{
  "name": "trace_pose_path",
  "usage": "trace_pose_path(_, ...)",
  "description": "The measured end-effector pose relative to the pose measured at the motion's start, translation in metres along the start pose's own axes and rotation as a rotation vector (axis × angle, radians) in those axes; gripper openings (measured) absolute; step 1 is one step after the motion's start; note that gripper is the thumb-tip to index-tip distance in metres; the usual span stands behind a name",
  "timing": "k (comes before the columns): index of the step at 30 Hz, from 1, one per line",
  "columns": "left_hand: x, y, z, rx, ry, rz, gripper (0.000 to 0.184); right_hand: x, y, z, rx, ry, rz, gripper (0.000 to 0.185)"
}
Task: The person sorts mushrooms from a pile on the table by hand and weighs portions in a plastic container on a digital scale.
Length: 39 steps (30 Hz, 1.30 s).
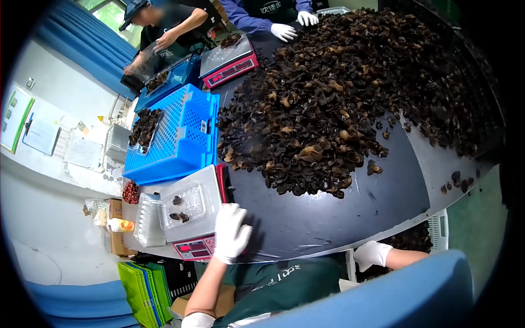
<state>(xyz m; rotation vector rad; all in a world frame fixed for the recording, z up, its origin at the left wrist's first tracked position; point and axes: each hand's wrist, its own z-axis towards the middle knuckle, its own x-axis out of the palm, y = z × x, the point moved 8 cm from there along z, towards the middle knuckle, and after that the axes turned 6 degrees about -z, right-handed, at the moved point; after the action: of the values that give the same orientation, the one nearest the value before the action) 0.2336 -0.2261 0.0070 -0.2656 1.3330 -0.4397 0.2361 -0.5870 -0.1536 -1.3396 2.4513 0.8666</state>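
My left hand [232,234], in a white glove, is open with its fingers stretched out beside the near digital scale [191,249]. On that scale's metal plate lies a clear plastic tray [203,198] holding a few dark wood ear mushrooms [179,217]. My right hand [373,255], also gloved, is low beyond the table's near edge, beside a white crate [439,230] of dark mushrooms. Its fingers point downward and their tips are hidden, so I cannot see whether they hold anything. A large heap of wood ear mushrooms [322,109] covers much of the dark table [350,218].
A blue basket [186,139] stands upside down past the scale, a filled tray [146,130] on top. Stacked clear trays [147,221] sit left of the scale. Two people work across the table, near a second scale [229,68]. Green crates [143,292] stand below left.
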Motion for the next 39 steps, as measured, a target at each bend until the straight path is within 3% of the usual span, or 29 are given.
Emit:
trace_pose_path(1, 0.035, -0.008, -0.007, 0.042, 0.085, 0.077, 0.057, -0.008, 0.000, -0.006, 0.003, 0.006, -0.006, 0.024)
trace_pose_path(3, 0.099, 0.000, -0.010, -0.056, 0.254, 0.221, 0.075, -0.060, -0.015, -0.025, 0.230, -0.313, 0.130, 0.024)
trace_pose_path(4, 0.134, 0.012, -0.020, -0.081, 0.250, 0.269, 0.078, -0.084, -0.016, -0.037, 0.208, -0.582, 0.113, 0.020)
trace_pose_path(5, 0.156, 0.006, -0.018, -0.148, 0.290, 0.239, 0.077, -0.100, -0.019, -0.047, 0.200, -0.898, 0.124, 0.015)
trace_pose_path(7, 0.171, -0.036, -0.002, -0.055, 0.305, 0.102, 0.072, -0.136, -0.012, -0.077, 0.188, -1.150, 0.115, 0.015)
trace_pose_path(8, 0.173, -0.082, 0.010, 0.076, 0.405, 0.038, 0.069, -0.140, -0.012, -0.078, 0.196, -1.137, 0.133, 0.016)
trace_pose_path(9, 0.167, -0.128, 0.020, 0.187, 0.602, -0.114, 0.064, -0.143, -0.015, -0.078, 0.210, -1.125, 0.144, 0.018)
trace_pose_path(10, 0.210, -0.164, 0.017, 0.214, 1.049, -0.225, 0.051, -0.145, -0.017, -0.075, 0.195, -1.104, 0.124, 0.019)
trace_pose_path(11, 0.234, -0.158, -0.029, 0.483, 0.603, -0.807, 0.040, -0.151, -0.016, -0.075, 0.177, -1.103, 0.106, 0.019)
trace_pose_path(12, 0.264, -0.164, -0.049, 0.190, 0.953, -1.424, 0.041, -0.158, -0.017, -0.077, 0.178, -1.127, 0.097, 0.018)
trace_pose_path(13, 0.239, -0.175, -0.046, 0.146, 1.130, -1.576, 0.049, -0.163, -0.017, -0.080, 0.181, -1.146, 0.093, 0.018)
trace_pose_path(15, 0.214, -0.163, -0.030, -0.378, 1.343, -1.352, 0.052, -0.177, -0.020, -0.085, 0.182, -1.176, 0.166, 0.017)
trace_pose_path(16, 0.231, -0.132, -0.034, -0.138, 0.890, -1.618, 0.050, -0.185, -0.023, -0.086, 0.165, -1.231, 0.201, 0.018)
trace_pose_path(17, 0.230, -0.115, -0.033, -0.409, 0.833, -1.688, 0.046, -0.195, -0.030, -0.085, 0.147, -1.289, 0.237, 0.018)
trace_pose_path(19, 0.203, -0.077, -0.020, -0.346, 0.556, -1.573, 0.043, -0.207, -0.062, -0.071, 0.241, -1.403, 0.341, 0.027)
trace_pose_path(21, 0.177, -0.041, -0.010, -0.345, 0.347, -1.340, 0.037, -0.211, -0.093, -0.050, 0.461, -1.646, 0.214, 0.040)
trace_pose_path(23, 0.138, -0.016, 0.006, -0.336, 0.143, -1.015, 0.027, -0.218, -0.095, -0.021, 0.566, -1.524, 0.184, 0.053)
trace_pose_path(25, 0.116, 0.005, 0.019, -0.304, -0.017, -0.767, 0.023, -0.224, -0.073, -0.005, 0.526, -1.569, 0.138, 0.054)
trace_pose_path(29, 0.097, 0.013, 0.062, -0.092, -0.165, -0.414, 0.026, -0.225, -0.028, -0.001, 0.405, -1.584, 0.090, 0.046)
trace_pose_path(31, 0.108, 0.005, 0.086, 0.057, -0.181, -0.361, 0.039, -0.225, -0.009, -0.003, 0.292, -1.539, 0.105, 0.039)
trace_pose_path(32, 0.112, -0.005, 0.098, 0.081, -0.123, -0.248, 0.043, -0.221, -0.003, 0.006, 0.135, -1.553, 0.117, 0.035)
trace_pose_path(33, 0.115, -0.014, 0.106, 0.104, -0.069, -0.127, 0.047, -0.216, 0.004, 0.014, 0.078, -1.448, 0.167, 0.032)
trace_pose_path(35, 0.135, -0.017, 0.108, 0.156, 0.054, -0.032, 0.049, -0.211, 0.020, 0.001, 0.037, -1.511, 0.037, 0.029)
trace_pose_path(37, 0.145, -0.008, 0.091, 0.139, 0.096, -0.061, 0.044, -0.197, -0.005, -0.005, 0.090, -1.579, 0.209, 0.033)
trace_pose_path(39, 0.132, -0.006, 0.067, 0.159, -0.014, -0.140, 0.035, -0.183, -0.032, -0.021, 0.420, -1.709, 0.242, 0.043)
